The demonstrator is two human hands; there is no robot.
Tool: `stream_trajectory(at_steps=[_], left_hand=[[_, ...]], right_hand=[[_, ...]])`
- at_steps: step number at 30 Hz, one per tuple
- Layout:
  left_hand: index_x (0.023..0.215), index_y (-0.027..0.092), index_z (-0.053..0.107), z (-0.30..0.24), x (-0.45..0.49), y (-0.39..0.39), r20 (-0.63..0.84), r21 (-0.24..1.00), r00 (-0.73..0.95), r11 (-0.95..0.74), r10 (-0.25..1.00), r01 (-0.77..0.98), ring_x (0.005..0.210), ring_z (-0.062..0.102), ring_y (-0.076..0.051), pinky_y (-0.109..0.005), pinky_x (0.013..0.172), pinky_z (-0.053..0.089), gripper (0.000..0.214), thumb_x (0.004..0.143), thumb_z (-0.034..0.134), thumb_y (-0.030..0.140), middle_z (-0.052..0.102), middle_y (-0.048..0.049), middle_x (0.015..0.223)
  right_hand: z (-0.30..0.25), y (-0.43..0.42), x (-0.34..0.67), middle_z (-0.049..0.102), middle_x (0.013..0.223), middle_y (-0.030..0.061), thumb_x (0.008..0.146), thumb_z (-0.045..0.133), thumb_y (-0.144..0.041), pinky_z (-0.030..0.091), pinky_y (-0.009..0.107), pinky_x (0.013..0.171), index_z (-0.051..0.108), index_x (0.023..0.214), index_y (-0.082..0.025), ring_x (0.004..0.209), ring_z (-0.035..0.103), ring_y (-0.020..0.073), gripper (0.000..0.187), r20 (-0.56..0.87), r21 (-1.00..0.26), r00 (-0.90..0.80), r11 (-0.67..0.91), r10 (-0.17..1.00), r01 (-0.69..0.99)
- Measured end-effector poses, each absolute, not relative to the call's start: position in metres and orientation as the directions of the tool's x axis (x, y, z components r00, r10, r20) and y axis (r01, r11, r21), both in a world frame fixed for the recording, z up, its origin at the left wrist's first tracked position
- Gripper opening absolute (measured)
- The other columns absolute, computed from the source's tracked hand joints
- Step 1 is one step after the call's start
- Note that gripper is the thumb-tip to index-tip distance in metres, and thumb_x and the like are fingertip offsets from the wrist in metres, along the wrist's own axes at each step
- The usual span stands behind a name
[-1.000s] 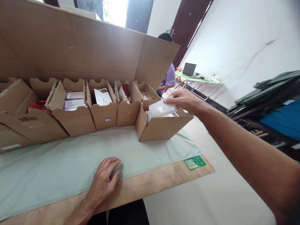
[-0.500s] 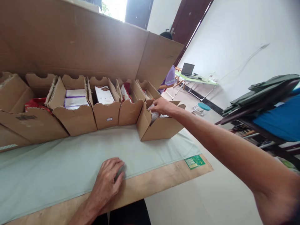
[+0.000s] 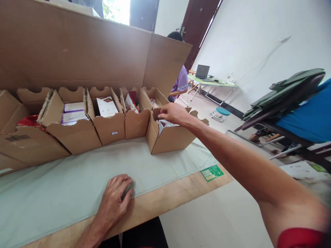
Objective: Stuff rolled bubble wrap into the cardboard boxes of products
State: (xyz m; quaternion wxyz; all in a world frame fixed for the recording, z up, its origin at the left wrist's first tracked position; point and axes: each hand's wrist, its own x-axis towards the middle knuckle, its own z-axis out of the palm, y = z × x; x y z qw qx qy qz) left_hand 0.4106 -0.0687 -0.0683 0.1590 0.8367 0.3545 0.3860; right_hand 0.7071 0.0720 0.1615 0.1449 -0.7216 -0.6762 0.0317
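Observation:
My right hand [image 3: 173, 114] is over the separate cardboard box [image 3: 172, 139] at the right end of the row. Its fingers are curled in at the box's opening, and whatever they hold is hidden. Just under the hand, a white and grey packet [image 3: 163, 126] sticks up inside this box. My left hand [image 3: 115, 194] rests on the pale green cloth [image 3: 77, 182] near the table's front edge, fingers loosely bent and thumb apart. A dark patch shows between thumb and fingers; I cannot tell whether it is shadow.
Several open cardboard bins stand in a row, holding white boxes [image 3: 107, 107], purple-edged packs [image 3: 74, 113] and red packets [image 3: 29, 120]. A tall cardboard panel [image 3: 85, 51] rises behind them. A green card [image 3: 212, 173] lies at the table's right corner. Beyond sits a person in purple [image 3: 181, 82].
The view has shifted a little. My right hand has risen slightly over the box, and the packet below it shows more clearly. My left hand stays on the cloth.

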Motion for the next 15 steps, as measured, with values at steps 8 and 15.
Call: stream_trajectory(at_steps=[8, 15], left_hand=[[0.119, 0.027, 0.073, -0.031, 0.410, -0.077, 0.376, 0.750, 0.313, -0.485, 0.872, 0.450, 0.109, 0.071, -0.025, -0.021, 0.046, 0.052, 0.027, 0.097, 0.058, 0.034, 0.073, -0.0096, 0.121], [0.160, 0.019, 0.033, -0.001, 0.514, -0.009, 0.260, 0.871, 0.377, -0.384, 0.889, 0.305, 0.138, 0.055, -0.036, -0.050, 0.101, 0.057, 0.080, 0.089, 0.065, 0.038, 0.043, -0.0219, 0.161]], right_hand=[[0.138, -0.063, 0.815, 0.077, 0.095, 0.0067, 0.085, 0.066, -0.035, 0.053, 0.037, 0.080, 0.075, 0.095, -0.021, 0.084, 0.068, 0.0232, 0.019, 0.581, -0.576, 0.427, -0.020, 0.693, 0.817], [0.052, -0.061, 0.857, 0.065, 0.139, 0.0181, 0.057, 0.089, -0.054, 0.055, 0.049, 0.096, 0.063, 0.126, -0.019, 0.128, 0.060, 0.0358, 0.082, 0.202, -0.904, 0.465, -0.018, 0.862, 0.426]])
